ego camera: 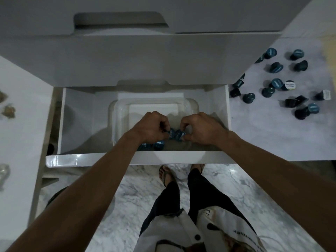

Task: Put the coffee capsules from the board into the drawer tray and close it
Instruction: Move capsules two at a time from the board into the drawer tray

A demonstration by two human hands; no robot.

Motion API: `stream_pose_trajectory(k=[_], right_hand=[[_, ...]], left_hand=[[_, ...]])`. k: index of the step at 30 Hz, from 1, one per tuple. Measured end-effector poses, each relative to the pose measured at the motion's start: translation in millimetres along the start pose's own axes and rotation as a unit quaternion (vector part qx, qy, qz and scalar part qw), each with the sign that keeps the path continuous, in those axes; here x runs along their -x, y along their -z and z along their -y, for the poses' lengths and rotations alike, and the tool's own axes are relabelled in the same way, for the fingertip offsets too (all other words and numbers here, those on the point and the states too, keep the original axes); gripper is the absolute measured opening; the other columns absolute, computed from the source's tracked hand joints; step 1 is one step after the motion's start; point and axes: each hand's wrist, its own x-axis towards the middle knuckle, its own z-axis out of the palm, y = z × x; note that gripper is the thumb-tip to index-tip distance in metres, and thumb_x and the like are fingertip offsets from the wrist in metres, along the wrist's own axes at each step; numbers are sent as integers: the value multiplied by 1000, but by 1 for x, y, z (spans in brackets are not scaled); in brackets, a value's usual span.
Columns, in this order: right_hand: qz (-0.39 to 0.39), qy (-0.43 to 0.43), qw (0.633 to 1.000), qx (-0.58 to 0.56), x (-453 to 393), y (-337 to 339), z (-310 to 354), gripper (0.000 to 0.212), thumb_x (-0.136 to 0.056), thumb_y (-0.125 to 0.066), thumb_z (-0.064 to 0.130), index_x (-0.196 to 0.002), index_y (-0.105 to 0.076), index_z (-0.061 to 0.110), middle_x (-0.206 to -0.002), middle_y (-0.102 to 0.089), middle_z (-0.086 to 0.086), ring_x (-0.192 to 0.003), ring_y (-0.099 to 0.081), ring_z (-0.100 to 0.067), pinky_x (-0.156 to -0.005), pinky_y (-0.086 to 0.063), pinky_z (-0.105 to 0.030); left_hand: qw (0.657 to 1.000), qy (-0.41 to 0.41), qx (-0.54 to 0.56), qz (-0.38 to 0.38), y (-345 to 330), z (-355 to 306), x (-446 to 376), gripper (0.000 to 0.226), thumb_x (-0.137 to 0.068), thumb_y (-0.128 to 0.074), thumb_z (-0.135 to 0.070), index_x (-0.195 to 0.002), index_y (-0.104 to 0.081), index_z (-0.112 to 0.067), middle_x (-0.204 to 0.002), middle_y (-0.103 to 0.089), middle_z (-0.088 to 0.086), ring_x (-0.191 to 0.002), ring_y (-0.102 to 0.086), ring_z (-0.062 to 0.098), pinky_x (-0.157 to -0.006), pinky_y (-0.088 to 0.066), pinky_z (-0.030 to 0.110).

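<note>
The white drawer [127,159] stands pulled open below me. Inside it sits a clear plastic tray [154,103]. Both my hands reach into the tray's near half. My left hand [151,127] pinches a dark blue capsule [171,134], and my right hand [199,129] pinches another capsule [181,134] right beside it. Two or three more blue capsules [158,144] lie in the tray under my left wrist. Several dark blue capsules [276,67] are scattered over the marbled board [263,139] to the right of the drawer, one with a white lid [290,85].
Closed white drawer fronts [127,57] rise behind the open drawer. A white counter [20,135] on the left holds small brownish bits [8,110]. My legs and sandalled feet [166,176] stand on the marble floor just in front of the drawer.
</note>
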Motion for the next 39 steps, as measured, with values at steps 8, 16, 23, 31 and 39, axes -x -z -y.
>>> stream_pose_trajectory(k=[8, 16, 23, 31, 39], right_hand=[[26, -11, 1000, 3, 1, -2, 1, 26, -87, -66, 34, -112, -68, 38, -111, -70, -1, -98, -64, -23, -86, -54, -40], [49, -9, 999, 6, 7, -3, 3, 19, -86, -66, 30, -103, -71, 36, -105, -71, 1, -96, -64, -21, -85, -54, -40], [47, 0, 999, 2, 7, -5, 1, 19, -86, -65, 31, -103, -70, 36, -105, -71, 3, -96, -64, -19, -84, -54, -39], [-134, 14, 973, -190, 32, 30, 12, 39, -81, -78, 26, -117, -67, 19, -108, -69, 4, -65, -53, 18, -71, -43, -3], [-263, -9, 890, -372, 93, 83, -27, 38, -78, -80, 34, -113, -68, 23, -99, -72, 6, -88, -69, -9, -81, -56, -23]], left_hand=[[1000, -8, -17, 17, -6, 2, -6, 24, -79, -77, -12, -101, -71, -19, -97, -69, -1, -90, -65, 12, -76, -50, 19], [997, -13, -57, 43, -7, 1, -5, 26, -77, -80, -20, -102, -73, -22, -96, -71, -2, -92, -65, 11, -78, -50, 22], [996, -12, -60, 57, -9, 1, -5, 30, -77, -80, -22, -106, -72, -24, -96, -70, -2, -91, -65, 11, -75, -49, 20], [992, -32, 47, -111, 23, -20, 12, 33, -75, -82, -28, -106, -70, -23, -95, -70, -8, -86, -65, 3, -77, -50, 13], [972, -90, 93, -196, 33, -108, 25, 29, -76, -81, -28, -102, -71, -23, -94, -71, -12, -84, -66, 2, -73, -54, 17]])
